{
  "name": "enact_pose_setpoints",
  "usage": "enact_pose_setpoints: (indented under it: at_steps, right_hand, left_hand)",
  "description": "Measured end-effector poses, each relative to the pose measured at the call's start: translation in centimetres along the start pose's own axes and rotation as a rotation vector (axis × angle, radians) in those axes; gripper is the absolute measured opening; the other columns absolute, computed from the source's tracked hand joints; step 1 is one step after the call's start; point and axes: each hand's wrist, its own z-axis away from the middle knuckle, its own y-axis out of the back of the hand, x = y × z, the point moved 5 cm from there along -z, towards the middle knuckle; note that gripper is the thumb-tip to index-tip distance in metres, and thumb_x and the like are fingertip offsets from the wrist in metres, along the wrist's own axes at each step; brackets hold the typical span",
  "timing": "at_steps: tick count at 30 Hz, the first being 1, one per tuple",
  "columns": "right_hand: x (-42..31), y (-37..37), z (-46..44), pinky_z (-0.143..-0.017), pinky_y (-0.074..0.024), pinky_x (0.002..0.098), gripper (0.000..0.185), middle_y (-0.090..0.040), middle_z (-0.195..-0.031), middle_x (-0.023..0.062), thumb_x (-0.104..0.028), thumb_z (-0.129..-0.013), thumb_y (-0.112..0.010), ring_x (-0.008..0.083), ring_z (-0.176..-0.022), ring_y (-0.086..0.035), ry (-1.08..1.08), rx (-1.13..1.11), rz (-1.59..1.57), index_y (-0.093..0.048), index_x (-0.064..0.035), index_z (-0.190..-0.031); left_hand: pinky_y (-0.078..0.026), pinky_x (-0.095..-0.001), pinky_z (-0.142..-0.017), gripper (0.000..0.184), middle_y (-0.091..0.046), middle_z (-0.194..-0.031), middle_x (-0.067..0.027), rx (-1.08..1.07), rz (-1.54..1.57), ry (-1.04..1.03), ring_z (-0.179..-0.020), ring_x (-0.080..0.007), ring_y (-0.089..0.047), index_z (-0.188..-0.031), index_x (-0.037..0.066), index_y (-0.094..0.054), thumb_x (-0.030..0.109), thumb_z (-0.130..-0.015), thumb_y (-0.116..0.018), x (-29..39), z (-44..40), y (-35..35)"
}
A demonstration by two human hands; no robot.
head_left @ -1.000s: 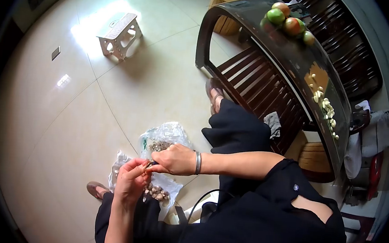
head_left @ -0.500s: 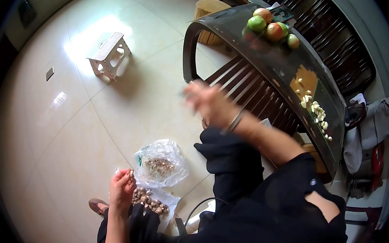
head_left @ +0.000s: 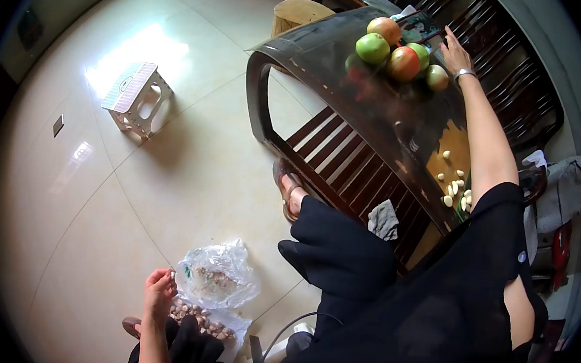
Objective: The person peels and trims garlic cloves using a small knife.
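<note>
My left hand [head_left: 159, 290] is closed, its fingertips pinched on a small pale piece that looks like a garlic clove. Beside it on the floor lies a clear plastic bag [head_left: 245, 284] with peelings inside, and unpeeled garlic [head_left: 204, 321] is heaped on another plastic sheet. My right hand [head_left: 456, 57] reaches across the dark table [head_left: 314, 50], fingers stretched out at the edge of a lit screen device [head_left: 420, 26]. Whether it touches the device I cannot tell. Peeled garlic cloves [head_left: 450, 191] lie on the table under my right arm, partly hidden by my sleeve.
Several red and green round fruits [head_left: 403, 64] sit on the table near the screen. A folding stool [head_left: 130, 90] stands on the tiled floor at left. A grey cloth [head_left: 384, 219] rests on the slatted lower shelf [head_left: 347, 159]. A wooden bench [head_left: 510, 76] stands behind.
My right hand has swung from in front of the table to the screen device at the far side. My left hand stays by the bags, still pinching. The view has shifted.
</note>
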Motion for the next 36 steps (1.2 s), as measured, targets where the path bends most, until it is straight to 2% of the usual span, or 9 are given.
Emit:
enact_pose_setpoints:
  at_steps: [5, 7, 11, 18, 23, 25, 29, 32, 36]
  right_hand:
    - [0.1, -1.9, -1.9, -0.094, -0.0371, 0.0381, 0.043, -0.028, -0.139, 0.0027, -0.028, -0.085, -0.040, 0.0302, -0.112, -0.045, -0.042, -0.080, 0.003, -0.036, -0.0086, -0.124]
    - [0.0, -2.3, -2.2, -0.094, -0.0366, 0.0371, 0.051, -0.034, -0.134, 0.0128, -0.026, -0.085, -0.037, 0.0312, -0.113, -0.044, -0.059, -0.112, 0.066, -0.028, -0.0075, -0.131]
    - [0.1, -2.8, -3.3, -0.094, -0.0371, 0.0388, 0.049, -0.035, -0.134, 0.0060, -0.028, -0.085, -0.041, 0.0306, -0.112, -0.045, -0.086, -0.133, 0.070, -0.031, -0.0101, -0.129]
    - [-0.4, -2.7, -3.4, -0.092, -0.0382, 0.0395, 0.046, -0.043, -0.126, 0.0151, -0.028, -0.085, -0.041, 0.0326, -0.110, -0.047, -0.073, -0.174, 0.082, -0.036, -0.0077, -0.126]
    - [-1.4, 1.0, -1.8, -0.088, -0.0404, 0.0403, 0.042, -0.050, -0.117, 0.0182, -0.031, -0.086, -0.041, 0.0349, -0.104, -0.050, -0.087, 0.162, -0.132, -0.042, -0.0066, -0.120]
    - [-4.6, 4.1, -0.4, -0.082, -0.0433, 0.0405, 0.041, -0.057, -0.104, 0.0197, -0.035, -0.088, -0.040, 0.0362, -0.096, -0.054, -0.024, 0.282, -0.205, -0.045, -0.0062, -0.116]
    - [-17.4, 10.7, 6.9, -0.069, -0.0462, 0.0297, 0.019, -0.064, -0.083, 0.0083, -0.020, -0.092, -0.039, 0.0207, -0.074, -0.062, 0.190, 0.165, -0.664, -0.048, -0.0031, -0.096]
    - [-28.8, 13.8, 16.4, -0.055, -0.0452, 0.0250, 0.016, -0.051, -0.061, 0.0035, -0.018, -0.090, -0.042, 0.0094, -0.060, -0.055, 0.355, -0.223, -0.962, -0.048, -0.0043, -0.086]
    - [-40.7, 12.6, 29.3, -0.050, -0.0432, 0.0399, 0.016, -0.050, -0.058, 0.0165, -0.020, -0.084, -0.053, 0.0352, -0.056, -0.055, 0.554, -0.448, -1.040, -0.047, -0.0051, -0.082]
  left_hand:
    - [-0.038, -0.0204, -0.049, 0.004, -0.051, -0.068, -0.0004, 0.005, -0.036, 0.030, -0.055, -0.0082, -0.047, -0.084, 0.002, -0.053, 0.003, -0.082, -0.050, -0.6, -1.2, 0.3]
    - [-0.037, -0.0207, -0.047, 0.002, -0.051, -0.067, -0.0004, 0.025, -0.047, 0.038, -0.053, -0.0086, -0.046, -0.083, 0.002, -0.052, 0.003, -0.082, -0.050, -0.7, -1.4, 0.3]
    - [-0.035, -0.0201, -0.047, 0.002, -0.050, -0.066, 0.0002, 0.047, -0.087, 0.056, -0.052, -0.0081, -0.045, -0.082, 0.003, -0.053, 0.003, -0.081, -0.052, -1.1, -1.7, -0.2]
    - [-0.034, -0.0194, -0.048, 0.004, -0.050, -0.067, 0.0001, -0.028, -0.062, 0.072, -0.054, -0.0075, -0.044, -0.083, 0.003, -0.053, 0.002, -0.080, -0.053, -1.3, -2.1, -0.4]
    - [-0.036, -0.0198, -0.049, 0.006, -0.052, -0.072, -0.0010, -0.002, -0.014, 0.041, -0.057, -0.0087, -0.045, -0.088, 0.002, -0.052, 0.004, -0.082, -0.053, -1.0, -1.2, -1.0]
    - [-0.037, -0.0201, -0.049, 0.008, -0.052, -0.073, -0.0014, -0.017, 0.011, 0.017, -0.056, -0.0095, -0.046, -0.090, 0.002, -0.051, 0.006, -0.083, -0.052, -0.5, -0.6, -1.6]
    - [-0.040, -0.0207, -0.052, 0.014, -0.054, -0.078, -0.0024, -0.081, 0.039, -0.024, -0.063, -0.0112, -0.050, -0.092, 0.001, -0.051, 0.007, -0.081, -0.057, 0.6, 1.2, -3.2]
    - [-0.043, -0.0233, -0.054, 0.016, -0.054, -0.078, -0.0058, -0.119, 0.037, -0.050, -0.063, -0.0140, -0.052, -0.094, -0.001, -0.050, 0.007, -0.081, -0.057, 1.4, 2.6, -4.2]
    - [-0.044, -0.0249, -0.060, 0.022, -0.056, -0.082, -0.0102, -0.169, 0.064, -0.122, -0.068, -0.0171, -0.053, -0.098, -0.004, -0.050, 0.007, -0.081, -0.057, 2.3, 4.7, -5.4]
